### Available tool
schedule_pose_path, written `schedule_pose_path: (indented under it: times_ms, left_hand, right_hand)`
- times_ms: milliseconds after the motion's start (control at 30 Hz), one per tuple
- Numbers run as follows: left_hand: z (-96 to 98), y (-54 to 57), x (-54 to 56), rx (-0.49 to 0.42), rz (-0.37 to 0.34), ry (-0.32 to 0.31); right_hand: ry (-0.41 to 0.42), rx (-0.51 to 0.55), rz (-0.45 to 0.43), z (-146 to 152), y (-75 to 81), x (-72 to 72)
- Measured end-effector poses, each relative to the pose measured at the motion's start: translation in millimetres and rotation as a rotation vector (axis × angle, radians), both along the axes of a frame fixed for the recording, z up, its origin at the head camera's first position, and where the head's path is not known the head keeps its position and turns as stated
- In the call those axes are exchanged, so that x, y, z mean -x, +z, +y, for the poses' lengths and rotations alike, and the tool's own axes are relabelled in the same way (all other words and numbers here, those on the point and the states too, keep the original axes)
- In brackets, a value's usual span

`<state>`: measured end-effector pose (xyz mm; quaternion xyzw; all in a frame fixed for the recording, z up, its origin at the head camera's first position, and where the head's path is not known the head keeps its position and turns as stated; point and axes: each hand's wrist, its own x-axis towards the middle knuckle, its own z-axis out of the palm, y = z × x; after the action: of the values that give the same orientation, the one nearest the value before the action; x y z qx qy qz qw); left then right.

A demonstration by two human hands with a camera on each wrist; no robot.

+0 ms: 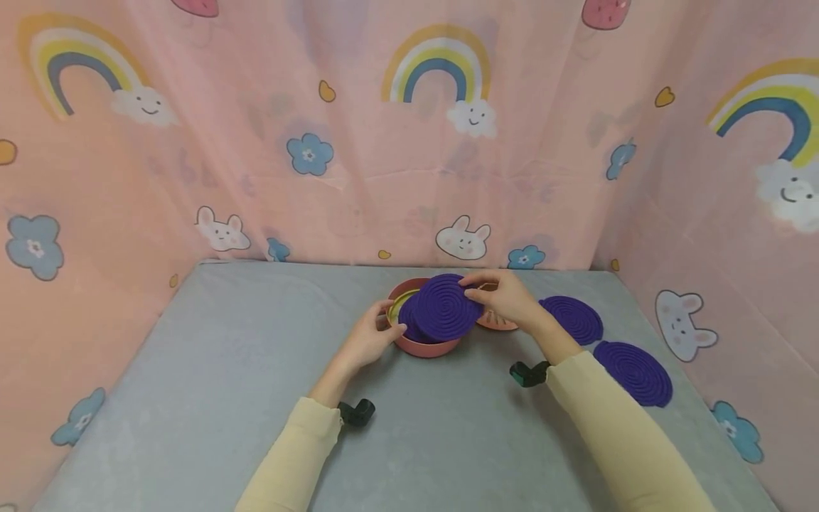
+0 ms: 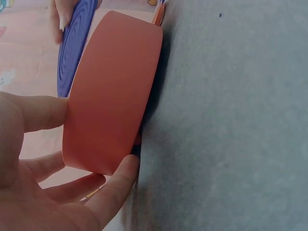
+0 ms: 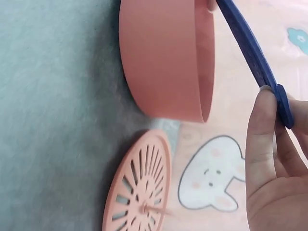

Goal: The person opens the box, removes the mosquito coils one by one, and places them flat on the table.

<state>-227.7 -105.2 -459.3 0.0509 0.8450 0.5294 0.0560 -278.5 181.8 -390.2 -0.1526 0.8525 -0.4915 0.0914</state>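
A round pink container (image 1: 427,350) stands on the table, its side wall (image 2: 113,91) filling the left wrist view. My left hand (image 1: 367,338) grips it at the left, thumb by the rim and fingers spread around the wall. Above the opening, my right hand (image 1: 508,299) pinches a purple round coaster (image 1: 446,309) with concentric ridges by its small edge tab, and the coaster is tilted. Behind it, partly hidden, another purple coaster (image 1: 408,327) lies in the container along with a yellow round piece (image 1: 394,306).
Just right of the container is a pink slotted disc (image 3: 139,187) with a thin peg at its middle. Farther right on the grey table (image 1: 224,370) lie two more purple coasters, one nearer the back (image 1: 572,320). A patterned pink curtain (image 1: 358,213) encloses the table's back and sides.
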Motion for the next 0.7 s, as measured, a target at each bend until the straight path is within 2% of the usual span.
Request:
schedule_pose_path:
  times_ms: [100,267,700]
  left_hand:
    - [0.1,-0.5,0.6,0.001,0.008,-0.003]
    - [0.1,0.4,-0.3,-0.003,0.015,-0.002]
    - [0.2,0.7,-0.1,-0.008,-0.007,0.007]
  right_hand:
    - [-0.011,0.051,0.002,11,0.0,-4.5]
    - [-0.067,0.076,-0.021,30,-0.2,-15.2]
    - [-0.171,-0.005,-0.047,80,-12.8,-52.0]
